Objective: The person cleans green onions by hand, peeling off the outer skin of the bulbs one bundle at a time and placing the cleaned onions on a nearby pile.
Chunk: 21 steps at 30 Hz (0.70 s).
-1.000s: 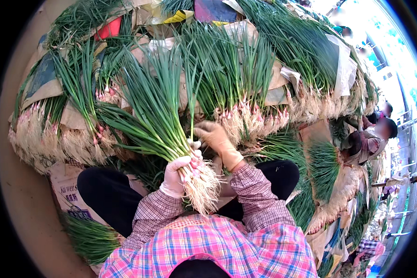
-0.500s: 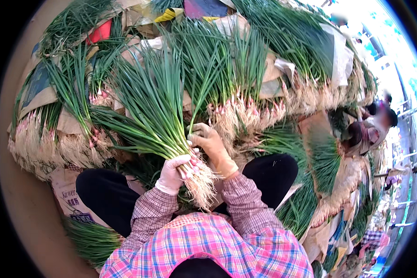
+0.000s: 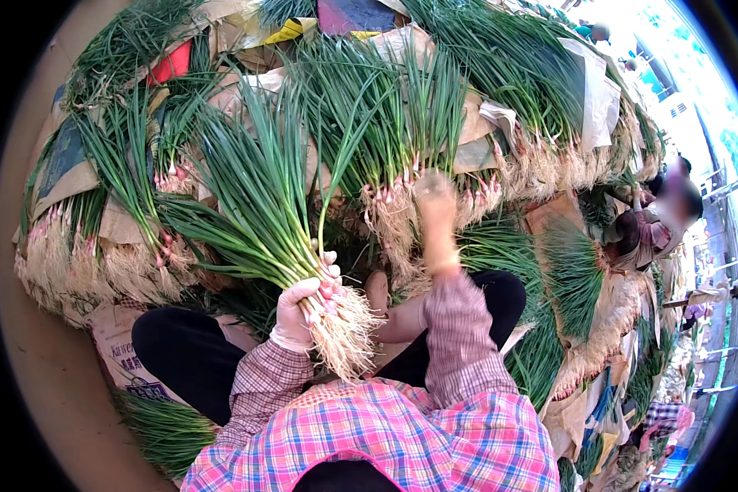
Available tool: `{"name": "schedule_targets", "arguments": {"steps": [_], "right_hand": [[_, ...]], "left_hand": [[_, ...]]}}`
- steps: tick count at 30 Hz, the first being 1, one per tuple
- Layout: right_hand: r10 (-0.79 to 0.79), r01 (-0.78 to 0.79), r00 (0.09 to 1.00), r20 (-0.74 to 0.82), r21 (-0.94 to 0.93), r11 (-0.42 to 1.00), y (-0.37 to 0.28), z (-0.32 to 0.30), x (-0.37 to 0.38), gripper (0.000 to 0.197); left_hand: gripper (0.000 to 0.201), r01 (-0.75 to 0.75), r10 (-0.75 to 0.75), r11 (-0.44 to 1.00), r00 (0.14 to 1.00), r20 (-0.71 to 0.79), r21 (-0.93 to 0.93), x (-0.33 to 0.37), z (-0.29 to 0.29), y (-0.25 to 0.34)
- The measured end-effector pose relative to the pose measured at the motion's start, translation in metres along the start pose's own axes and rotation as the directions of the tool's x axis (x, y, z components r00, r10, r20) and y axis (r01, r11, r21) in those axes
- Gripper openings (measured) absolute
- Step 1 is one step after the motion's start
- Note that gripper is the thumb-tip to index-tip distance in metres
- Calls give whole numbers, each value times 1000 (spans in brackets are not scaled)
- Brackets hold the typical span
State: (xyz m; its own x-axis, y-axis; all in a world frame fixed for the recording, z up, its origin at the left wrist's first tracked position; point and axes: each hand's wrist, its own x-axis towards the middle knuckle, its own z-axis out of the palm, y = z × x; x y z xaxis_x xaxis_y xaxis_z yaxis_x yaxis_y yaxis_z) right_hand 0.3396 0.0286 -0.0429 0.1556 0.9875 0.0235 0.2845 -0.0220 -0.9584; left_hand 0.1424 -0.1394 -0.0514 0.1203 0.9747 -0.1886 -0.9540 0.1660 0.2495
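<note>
My left hand (image 3: 293, 313), in a white glove, is wrapped round a bunch of spring onions (image 3: 280, 225) just above the pink bulbs. The long green leaves fan up and to the left, and the pale roots hang toward my lap. My right hand (image 3: 436, 197), in a tan glove, is stretched forward at the bulbs of the heaped spring onions (image 3: 414, 107) in front of me. Motion smears its fingers, so I cannot make out whether it grips any stalks.
More spring onions lie in rows at the far left and far right (image 3: 533, 90), with brown paper and plastic sheets (image 3: 594, 98) among them. A printed sack (image 3: 115, 336) lies by my left knee. Another person (image 3: 644, 230) sits to the right beside further bunches (image 3: 570, 283).
My right hand has left the held bunch and moved forward and right to the heap. My left hand keeps its hold, with the bunch slightly lower.
</note>
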Motion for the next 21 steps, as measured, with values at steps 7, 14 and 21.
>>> {"name": "schedule_targets", "arguments": {"steps": [7,14,21], "right_hand": [[-76,53,983,-164,-139,989,0,-65,78,19],[60,-292,824,563,332,897,-15,43,-60,12],[179,-293,948,264,501,814,9,71,-75,9]], "left_hand": [[63,28,-27,1000,996,81,-6,9,3,-2],[51,107,-104,975,994,-24,197,10,-3,-4],[47,117,-116,984,993,-15,131,9,-12,-1]]}}
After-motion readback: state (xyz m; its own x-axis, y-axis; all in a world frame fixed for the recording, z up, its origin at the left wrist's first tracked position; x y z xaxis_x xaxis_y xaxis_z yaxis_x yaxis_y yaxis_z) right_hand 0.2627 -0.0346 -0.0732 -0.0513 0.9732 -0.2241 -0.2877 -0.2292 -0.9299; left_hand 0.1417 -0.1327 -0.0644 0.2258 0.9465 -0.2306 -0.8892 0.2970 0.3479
